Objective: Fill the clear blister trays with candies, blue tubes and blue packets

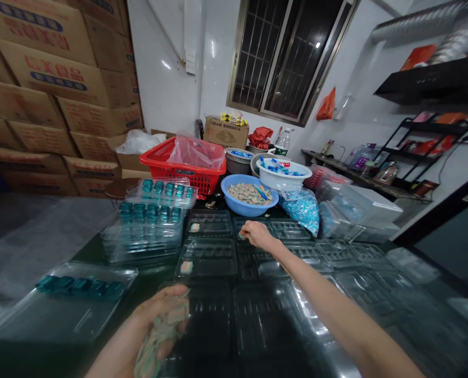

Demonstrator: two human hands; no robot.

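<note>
My left hand [163, 304], low in front, is curled around a handful of small flat pink-and-green pieces [155, 333]. Further out, my right hand [257, 234] reaches into a clear plastic tray in the back row, fingers pinched together and pointing down. A pale bit shows at its fingertips, but I cannot make out what it is. To its left, one small pink-and-green stack [195, 227] sits in a clear tray [214, 223]. A similar stack [186, 267] lies in the tray [214, 266] nearer to me. A blue basin [228, 195] behind my right hand holds many such pieces.
Stacked clear trays with teal compartments [151, 212] stand at the left, another [76, 310] in front. A red basket [182, 170], a white basin [284, 180] with blue items and a bag of blue pieces [302, 210] line the back. Cardboard boxes [56, 73] fill the left wall.
</note>
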